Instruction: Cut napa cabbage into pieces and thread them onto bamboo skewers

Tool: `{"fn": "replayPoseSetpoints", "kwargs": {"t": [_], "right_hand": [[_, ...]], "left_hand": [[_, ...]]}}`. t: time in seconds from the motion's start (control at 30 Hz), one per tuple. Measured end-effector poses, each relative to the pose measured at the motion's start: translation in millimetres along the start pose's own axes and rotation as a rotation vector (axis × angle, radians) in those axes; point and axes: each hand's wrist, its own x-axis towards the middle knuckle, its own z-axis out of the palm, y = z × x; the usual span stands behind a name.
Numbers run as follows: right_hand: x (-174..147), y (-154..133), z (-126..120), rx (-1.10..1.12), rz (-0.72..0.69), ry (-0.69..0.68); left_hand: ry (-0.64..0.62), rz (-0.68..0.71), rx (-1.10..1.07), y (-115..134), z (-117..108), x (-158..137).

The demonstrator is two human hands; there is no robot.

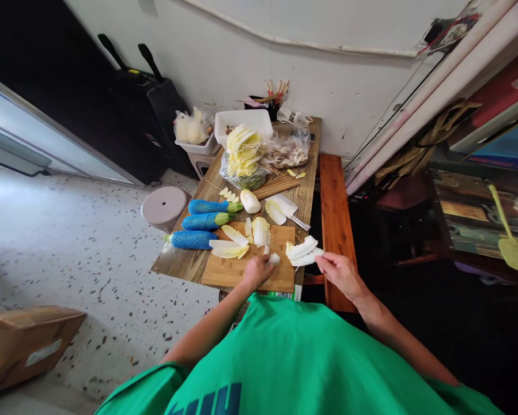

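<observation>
My right hand [339,275] pinches the end of pale napa cabbage leaves [304,252] past the right edge of the wooden cutting board [224,275]. Low over the board, my left hand [257,272] is closed around a small white piece of cabbage [275,259]; its fingers are partly hidden. Loose leaves [229,249] and a thicker cabbage chunk [261,231] lie on the board. Beyond it rest a small cabbage heart [250,201] and a cleaver [288,208], with one leaf [275,212] against the blade.
Netted zucchinis [193,239] line the table's left side. Farther back are stacked cabbage leaves [244,151], wooden skewers [276,185], a white tub [245,122] and bagged mushrooms [290,152]. A wooden bench [337,210] stands right, a stool [164,207] left.
</observation>
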Motion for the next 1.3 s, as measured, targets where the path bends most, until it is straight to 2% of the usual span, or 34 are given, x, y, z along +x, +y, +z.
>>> {"fn": "replayPoseSetpoints", "kwargs": {"t": [0.13,0.23,0.3,0.37,0.5,0.63,1.3], "right_hand": [[-3,-15,7,-0.055,0.002,-0.164],[-4,-28,17,-0.113,-0.041,-0.282],[-4,-35,24,-0.154,-0.063,-0.316],[-3,-40,30,-0.19,-0.067,-0.334],[-3,-42,38,-0.234,-0.057,-0.342],[-6,-42,41,-0.225,-0.06,-0.322],[-19,-41,22,-0.222,-0.037,-0.305]], "left_hand": [[-0.051,0.063,-0.281,9,-42,-20],[-0.123,0.068,-0.647,19,-70,-37],[-0.166,0.038,-0.921,26,-81,-45],[-0.177,-0.003,-1.061,31,-86,-52],[-0.196,-0.059,-1.125,35,-88,-61],[-0.236,-0.043,-1.169,38,-88,-69],[-0.297,-0.05,-1.149,52,-82,-72]]}}
